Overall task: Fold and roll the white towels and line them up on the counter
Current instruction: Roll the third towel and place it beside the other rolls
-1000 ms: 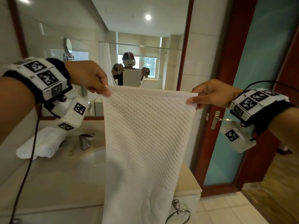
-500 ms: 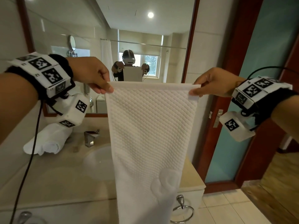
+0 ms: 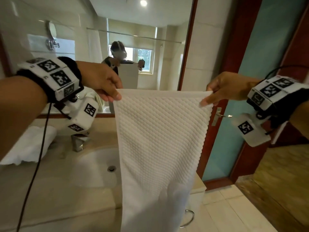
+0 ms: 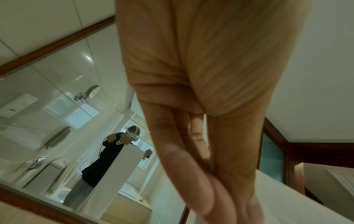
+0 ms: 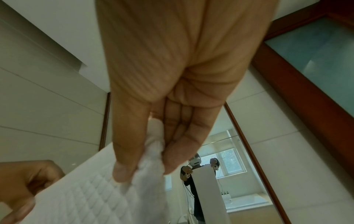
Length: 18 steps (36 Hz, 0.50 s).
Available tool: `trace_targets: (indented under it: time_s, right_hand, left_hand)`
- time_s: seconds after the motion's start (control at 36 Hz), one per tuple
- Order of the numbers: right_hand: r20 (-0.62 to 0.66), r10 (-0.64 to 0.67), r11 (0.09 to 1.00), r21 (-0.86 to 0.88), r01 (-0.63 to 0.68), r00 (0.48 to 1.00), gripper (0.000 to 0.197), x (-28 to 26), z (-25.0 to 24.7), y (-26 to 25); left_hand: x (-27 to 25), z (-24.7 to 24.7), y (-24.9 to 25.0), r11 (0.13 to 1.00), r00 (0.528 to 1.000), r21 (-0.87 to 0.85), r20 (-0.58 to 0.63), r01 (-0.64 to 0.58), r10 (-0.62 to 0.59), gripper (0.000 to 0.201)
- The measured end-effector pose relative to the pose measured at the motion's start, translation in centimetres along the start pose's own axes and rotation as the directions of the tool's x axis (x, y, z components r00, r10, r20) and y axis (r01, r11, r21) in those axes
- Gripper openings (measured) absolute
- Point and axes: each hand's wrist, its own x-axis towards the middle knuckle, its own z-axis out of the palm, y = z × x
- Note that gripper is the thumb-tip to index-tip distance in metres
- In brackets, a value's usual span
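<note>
A white quilted towel (image 3: 160, 139) hangs lengthwise in the air over the right part of the counter (image 3: 55, 195). My left hand (image 3: 115, 95) pinches its top left corner, and my right hand (image 3: 208, 99) pinches its top right corner. The top edge is stretched level between them. In the right wrist view thumb and fingers of the right hand (image 5: 141, 171) pinch the towel (image 5: 91, 197) corner. In the left wrist view the left hand (image 4: 226, 201) holds the towel (image 4: 287, 201) edge. Rolled white towels (image 3: 28, 146) lie on the counter at the far left.
A sink basin (image 3: 98, 168) with a chrome tap (image 3: 79, 141) lies below the hanging towel. A large mirror (image 3: 103, 39) backs the counter. A red-framed door with a teal glass panel (image 3: 234, 131) stands on the right, and a towel ring (image 3: 189, 218) hangs from the counter front.
Both hands have dropped a little and the view tilts further down onto the sink. The towel stays stretched between the same two pinched corners.
</note>
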Motion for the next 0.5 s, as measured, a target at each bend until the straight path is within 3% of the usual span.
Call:
trace_targets:
  time_s: [0.14,0.22,0.28,0.5]
  right_hand:
    - [-0.034,0.018,1.000,0.026,-0.017,0.999,0.015,2.8,-0.5,1.9]
    - [-0.042,0.015,0.996,0.089,-0.011,0.999,0.012,5.8,-0.2,3.7]
    - [-0.048,0.015,0.993,0.115,-0.010,0.999,0.011,8.1,1.0,5.1]
    - [-0.021,0.028,0.987,0.158,-0.024,0.999,0.019,21.5,10.4,14.0]
  left_hand:
    - [4.4,-0.1,0.1,1.000,1.000,0.013,-0.018,-0.002,0.002,0.082]
    - [8.0,0.0,-0.2,0.999,0.998,0.012,-0.056,0.039,-0.039,0.042]
    - [10.8,0.7,-0.8,0.998,0.995,0.026,-0.074,0.064,-0.062,0.026]
    - [26.0,7.8,-6.9,0.966,0.965,-0.052,-0.052,0.254,-0.257,0.019]
